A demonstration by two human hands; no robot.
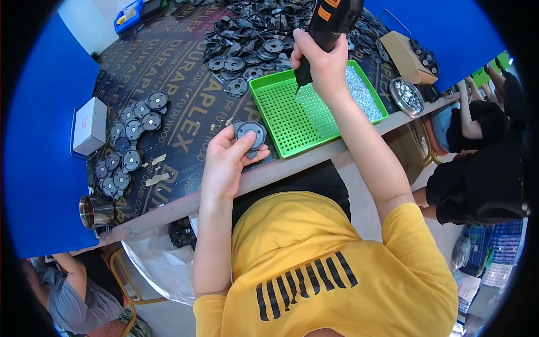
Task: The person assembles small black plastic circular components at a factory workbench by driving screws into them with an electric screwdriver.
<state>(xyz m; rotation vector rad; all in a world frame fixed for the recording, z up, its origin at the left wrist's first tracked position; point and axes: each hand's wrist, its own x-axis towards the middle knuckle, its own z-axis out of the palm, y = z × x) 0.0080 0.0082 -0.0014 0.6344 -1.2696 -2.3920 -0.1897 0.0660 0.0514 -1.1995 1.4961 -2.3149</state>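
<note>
Between the thumb and fingers of my left hand [227,160] is a round dark-grey plastic part [250,135], held just left of a green perforated tray [273,150]. My right hand [324,64] is wrapped round a black power screwdriver [332,25], its tip pointing down over the tray. Small silvery screws [362,92] are heaped at the tray's right end, with more scattered toward its middle. Loose round dark parts [237,87] lie just beyond the tray's left corner.
A large pile of black plastic parts [247,28] covers the far table. Round parts with metal centres [133,129] sit in rows at left, near a white box [90,126] and a metal cup [95,210]. At right are a round dish [406,96] and a cardboard box [407,59]. People sit on both sides.
</note>
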